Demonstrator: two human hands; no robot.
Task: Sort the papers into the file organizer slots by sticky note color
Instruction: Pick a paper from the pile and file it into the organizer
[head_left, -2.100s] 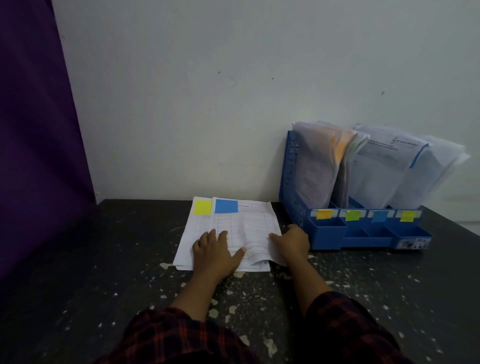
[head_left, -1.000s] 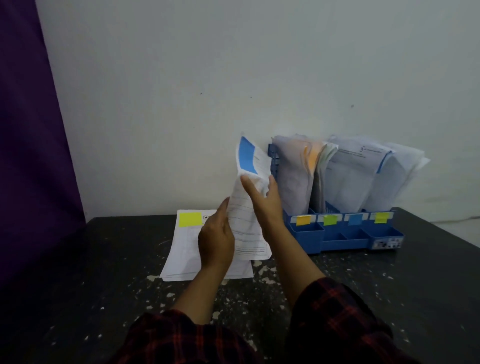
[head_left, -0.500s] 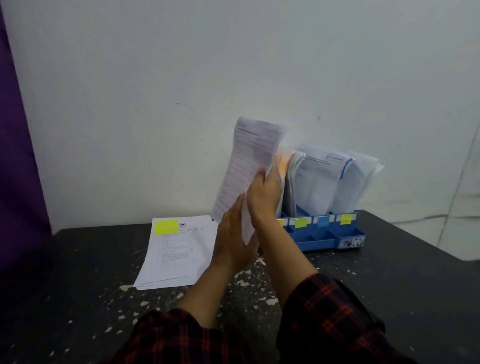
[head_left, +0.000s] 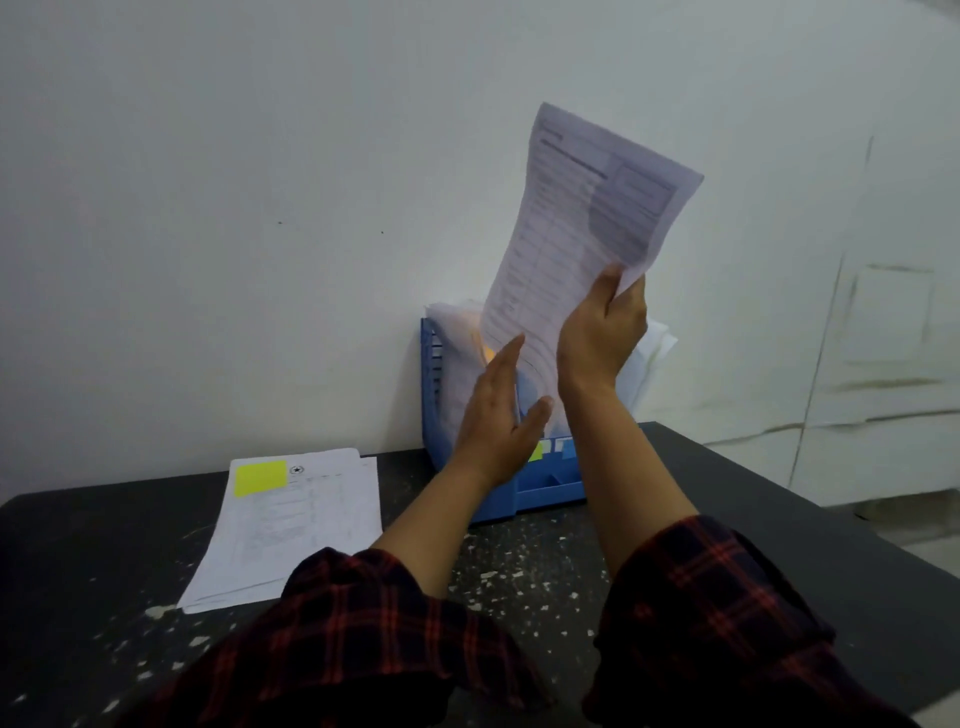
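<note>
Sheet lifted off the pile and raised over the organizer

The right hand (head_left: 602, 332) has carried the sheet (head_left: 582, 228) up from the worktop (head_left: 779, 519); its grip pinches the lower edge, holding it high above the blue file organizer (head_left: 545, 483) by the far wall. The left hand (head_left: 498, 415), which steadied it a moment ago, now hovers with fingers straight, holding nothing, beside the filed papers. A yellow-noted stack (head_left: 291, 525) remains at near left. Judging by this, slotting comes next.

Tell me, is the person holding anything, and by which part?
Yes. The right hand grips a printed sheet by its lower right edge. The left hand is open, holding nothing.
</note>
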